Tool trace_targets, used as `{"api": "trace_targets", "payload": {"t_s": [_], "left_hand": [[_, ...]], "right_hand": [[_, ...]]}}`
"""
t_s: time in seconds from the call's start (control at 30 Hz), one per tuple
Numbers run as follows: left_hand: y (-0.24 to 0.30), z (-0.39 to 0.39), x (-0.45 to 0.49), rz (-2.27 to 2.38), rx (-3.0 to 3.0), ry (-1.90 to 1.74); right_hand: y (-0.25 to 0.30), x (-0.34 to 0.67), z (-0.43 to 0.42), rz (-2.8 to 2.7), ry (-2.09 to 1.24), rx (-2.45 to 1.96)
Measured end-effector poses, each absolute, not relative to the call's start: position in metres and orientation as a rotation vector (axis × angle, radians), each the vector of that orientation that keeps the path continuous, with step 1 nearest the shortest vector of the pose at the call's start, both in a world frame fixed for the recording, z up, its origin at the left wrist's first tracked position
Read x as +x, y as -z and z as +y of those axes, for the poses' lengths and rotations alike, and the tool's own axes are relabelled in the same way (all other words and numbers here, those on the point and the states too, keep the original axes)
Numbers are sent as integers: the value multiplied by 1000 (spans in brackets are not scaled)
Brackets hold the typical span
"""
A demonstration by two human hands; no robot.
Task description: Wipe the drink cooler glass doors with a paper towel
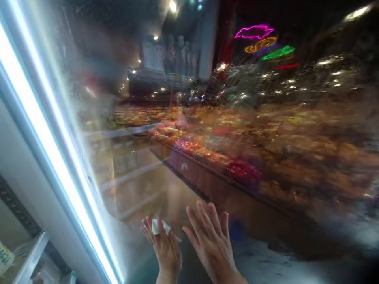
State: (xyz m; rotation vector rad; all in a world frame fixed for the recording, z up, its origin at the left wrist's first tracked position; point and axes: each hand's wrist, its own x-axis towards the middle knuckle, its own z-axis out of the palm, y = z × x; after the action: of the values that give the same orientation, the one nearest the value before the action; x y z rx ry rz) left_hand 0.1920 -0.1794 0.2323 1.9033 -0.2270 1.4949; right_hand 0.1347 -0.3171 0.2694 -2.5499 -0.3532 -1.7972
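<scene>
In the lower middle of the head view my left hand (pixel 167 248) is raised, its back toward me. A small white piece (pixel 156 227), like folded paper or tissue, is held between its fingers. Close by on the right, my right hand (pixel 211 244) is lifted with the fingers stretched and spread, holding nothing. The two hands are apart. Beyond them the scene is smeared by motion, and whether either hand touches a surface in front cannot be told.
A bright light tube (pixel 56 154) runs diagonally along the left, beside a shelf (pixel 32 260) with goods at the lower left. Ahead stretches a long brown display counter (pixel 201 177) heaped with blurred colourful goods. Glowing neon shapes (pixel 260 45) hang at the upper right.
</scene>
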Motion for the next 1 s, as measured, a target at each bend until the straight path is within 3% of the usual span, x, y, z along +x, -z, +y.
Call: {"api": "trace_targets", "payload": {"t_s": [0.2, 0.4, 0.63, 0.83, 1.0], "left_hand": [[-282, -240, 189, -338, 1935, -1492], [-234, -316, 134, -706, 1982, -1613], [-305, -367, 131, -696, 1993, -1574], [-248, -386, 93, -1004, 1993, -1652], [-285, -397, 113, -919, 2043, -1604]], "right_hand": [[-301, 105, -384, -194, 1846, -2484], [-263, 70, -450, -168, 1801, -2622], [-290, 36, -495, -67, 1721, -2532], [-275, 20, -510, -54, 1693, -2608], [-270, 17, -506, -35, 1656, -2554]]}}
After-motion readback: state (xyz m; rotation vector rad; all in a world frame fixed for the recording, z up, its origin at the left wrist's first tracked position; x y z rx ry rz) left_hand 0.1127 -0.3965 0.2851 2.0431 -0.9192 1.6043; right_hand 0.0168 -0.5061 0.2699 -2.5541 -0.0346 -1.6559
